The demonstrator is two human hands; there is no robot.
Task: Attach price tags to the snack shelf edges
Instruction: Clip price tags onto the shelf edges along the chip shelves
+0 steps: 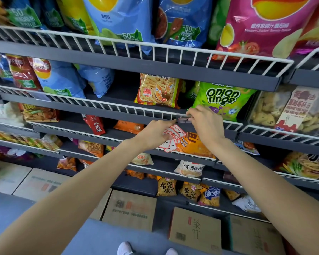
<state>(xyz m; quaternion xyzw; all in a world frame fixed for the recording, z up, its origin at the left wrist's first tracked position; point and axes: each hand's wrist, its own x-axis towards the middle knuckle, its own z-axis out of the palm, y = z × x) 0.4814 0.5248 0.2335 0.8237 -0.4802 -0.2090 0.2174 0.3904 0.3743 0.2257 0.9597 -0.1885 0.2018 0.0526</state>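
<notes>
Seemingly, right hand (204, 124) pinches one price tag (185, 120) at the shelf edge (118, 115), left hand (155, 134) clutching spare tags (173, 138).

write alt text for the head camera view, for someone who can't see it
A person's right hand presses a price tag onto a snack shelf's wire rail below an onion rings bag, while the left hand holds a fan of spare tags. Cardboard boxes sit on the floor.

Bright even light, soft focus, edges bowed, faint shadows
</notes>
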